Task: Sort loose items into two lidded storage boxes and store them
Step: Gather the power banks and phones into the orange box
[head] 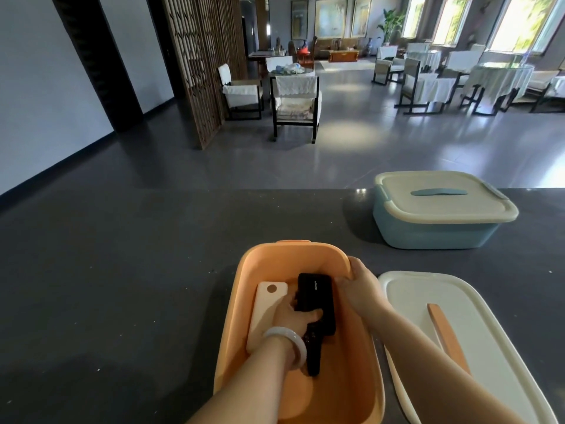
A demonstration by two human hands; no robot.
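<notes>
Orange box (pixel 275 250), right hand (pixel 359 287); powerbank (pixel 316 290), left hand (pixel 293 318)

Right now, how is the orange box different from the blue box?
The orange box is open, its cream lid lying beside it; the blue box is closed. The orange box is nearer; the blue box stands farther back. Both share one rounded shape.

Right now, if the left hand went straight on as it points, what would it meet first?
Probably the far wall of the orange box, past the black power bank that the left hand grips.
</notes>
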